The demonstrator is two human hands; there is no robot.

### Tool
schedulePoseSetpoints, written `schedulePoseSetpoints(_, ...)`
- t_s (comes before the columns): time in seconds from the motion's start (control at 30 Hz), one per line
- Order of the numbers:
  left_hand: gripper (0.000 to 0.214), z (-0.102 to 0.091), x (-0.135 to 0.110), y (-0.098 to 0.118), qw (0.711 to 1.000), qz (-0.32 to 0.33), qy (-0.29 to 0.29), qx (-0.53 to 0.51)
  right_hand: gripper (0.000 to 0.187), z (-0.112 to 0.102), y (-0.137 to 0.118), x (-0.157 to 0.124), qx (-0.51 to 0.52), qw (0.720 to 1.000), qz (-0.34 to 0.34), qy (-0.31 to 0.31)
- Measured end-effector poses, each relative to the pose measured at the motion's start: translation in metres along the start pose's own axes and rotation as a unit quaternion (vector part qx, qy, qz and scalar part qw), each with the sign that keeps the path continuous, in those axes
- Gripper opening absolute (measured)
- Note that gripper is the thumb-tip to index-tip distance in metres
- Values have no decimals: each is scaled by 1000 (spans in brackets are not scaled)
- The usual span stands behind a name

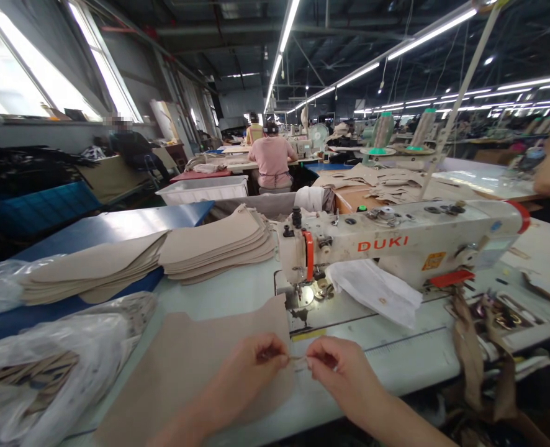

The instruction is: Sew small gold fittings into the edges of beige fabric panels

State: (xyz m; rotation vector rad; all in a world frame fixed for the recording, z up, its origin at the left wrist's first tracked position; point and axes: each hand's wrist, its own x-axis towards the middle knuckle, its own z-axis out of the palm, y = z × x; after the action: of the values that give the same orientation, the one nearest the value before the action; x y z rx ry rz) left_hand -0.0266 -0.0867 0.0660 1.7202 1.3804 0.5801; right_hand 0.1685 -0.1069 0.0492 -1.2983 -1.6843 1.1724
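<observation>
Between my two hands stretches a short, thin tan strip (pixel 297 358), too small to name more exactly. My left hand (pixel 256 366) pinches one end of it above the right edge of a flat beige fabric panel (pixel 163 366). The other end is pinched by my right hand (pixel 338 366), over the pale table top. Just beyond my hands stands a white sewing machine (pixel 396 245), its lit needle area above a metal plate (pixel 319 320). A white cloth (pixel 377 292) hangs against the machine's arm.
Stacked beige panels (pixel 219 242) lie behind the fabric panel, with another stack (pixel 93 267) to their left. A plastic bag (pixel 102 335) of strips sits at left. Tan straps (pixel 470 347) hang by a parts tray (pixel 512 316) at right. Ahead, a person (pixel 271 158) sits facing away.
</observation>
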Motion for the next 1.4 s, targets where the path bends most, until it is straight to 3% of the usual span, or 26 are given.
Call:
schedulePoseSetpoints(0.07, 18, -7, 14, -10, 995, 41, 64, 63, 12, 1, 4, 5, 23, 1000, 20, 6)
schedulePoseSetpoints(0.17, 31, -6, 32, -31, 965, 118, 143, 184, 10, 1, 12, 14, 56, 998, 36, 4)
schedulePoseSetpoints(0.3, 37, 16, 37, -52, 929, 177, 147, 290, 9, 3, 20, 34, 92, 993, 73, -4)
schedulePoseSetpoints(0.5, 38, 36, 30, -60, 910, 200, 186, 310, 12, 9, 21, 79, 72, 982, 168, -43)
schedulePoseSetpoints(0.73, 40, 34, 28, -62, 923, 188, 170, 288, 20, 19, 20, 107, 31, 979, 187, -82)
schedulePoseSetpoints(0.87, 28, 27, 34, -55, 930, 190, 165, 269, 22, 18, 20, 110, 18, 976, 196, -97)
schedulePoseSetpoints(1.13, 25, 21, 53, -40, 898, 267, 165, 309, 19, 14, 17, 111, -17, 976, 193, -103)
schedulePoseSetpoints(1.4, 23, 25, 59, -40, 892, 273, 144, 330, 21, 13, 20, 114, -85, 978, 152, -114)
